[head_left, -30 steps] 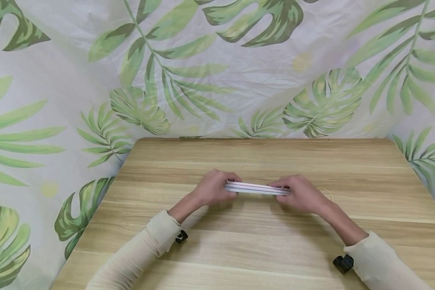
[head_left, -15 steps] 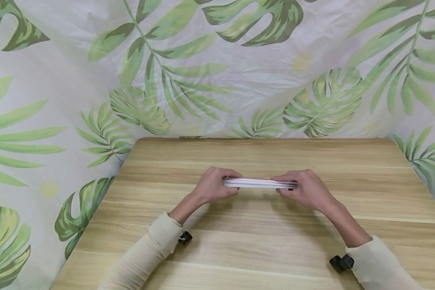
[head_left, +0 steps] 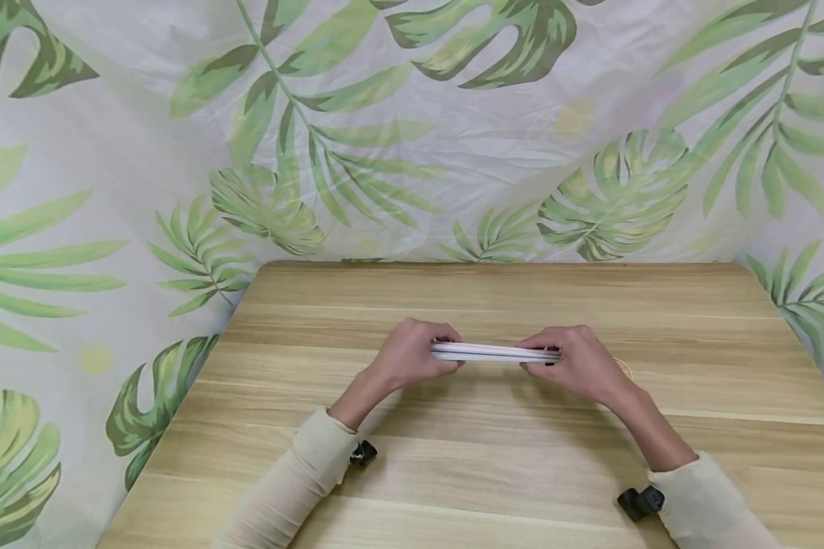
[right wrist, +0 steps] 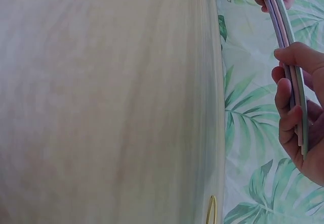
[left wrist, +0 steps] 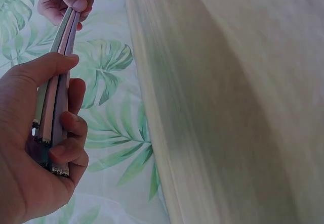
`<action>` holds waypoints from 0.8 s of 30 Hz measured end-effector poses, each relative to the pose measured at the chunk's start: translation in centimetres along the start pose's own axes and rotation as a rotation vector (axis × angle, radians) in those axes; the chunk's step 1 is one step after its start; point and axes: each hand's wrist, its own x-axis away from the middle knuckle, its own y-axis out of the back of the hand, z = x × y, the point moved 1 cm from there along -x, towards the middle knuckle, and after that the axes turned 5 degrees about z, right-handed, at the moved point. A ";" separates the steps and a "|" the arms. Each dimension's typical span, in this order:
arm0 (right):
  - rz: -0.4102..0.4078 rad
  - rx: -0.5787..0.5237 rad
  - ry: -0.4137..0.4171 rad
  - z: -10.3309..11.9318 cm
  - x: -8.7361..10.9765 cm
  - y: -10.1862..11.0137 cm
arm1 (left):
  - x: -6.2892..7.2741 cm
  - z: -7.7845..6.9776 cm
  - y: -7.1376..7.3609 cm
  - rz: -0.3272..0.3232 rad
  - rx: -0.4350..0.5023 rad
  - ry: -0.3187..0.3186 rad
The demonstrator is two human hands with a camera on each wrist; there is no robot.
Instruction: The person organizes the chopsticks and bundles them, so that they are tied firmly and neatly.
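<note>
One left hand [head_left: 412, 354] and one right hand [head_left: 580, 363] pinch the gathered, flat green-pink-purple stack [head_left: 489, 352] above the pale wooden table [head_left: 494, 476]; a thin yellow loop [right wrist: 215, 208] lies unused.

1. Forming a stack of thin flat pieces [head_left: 487, 353], layering pale green, pink and purple in the wrist views.
2. Lying nearly level, presenting a long, narrow edge to the head camera.
3. Ending unevenly, showing dark, jagged-looking tips in the left wrist view.
4. Hanging above the table [head_left: 487, 488], being gripped at opposite ends by left hand [head_left: 412, 354] and right hand [head_left: 580, 362].
</note>
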 end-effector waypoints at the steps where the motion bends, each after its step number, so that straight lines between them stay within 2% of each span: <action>1: 0.000 0.004 -0.005 0.0 0.0 0.0 | 0.0 0.0 -0.1 -0.004 -0.006 -0.002; 5: -0.009 0.025 -0.016 0.0 0.0 0.0 | -0.1 -0.1 -0.3 -0.014 -0.023 -0.006; 9: -0.012 0.030 -0.012 -0.1 0.1 0.1 | -0.2 -0.3 -0.3 0.005 -0.035 0.006; 13: -0.013 0.042 -0.025 -0.2 0.2 0.2 | -0.3 -0.3 -0.3 0.009 0.003 0.020; 15: -0.029 0.047 -0.038 -0.2 0.2 0.2 | -0.3 -0.2 -0.3 -0.020 0.049 0.037; 21: -0.096 0.024 -0.079 0.0 0.2 0.5 | -0.3 0.1 -0.3 -0.165 0.185 0.112; 24: -0.103 0.025 -0.092 -0.1 0.1 0.6 | -0.4 0.1 -0.3 -0.188 0.254 0.113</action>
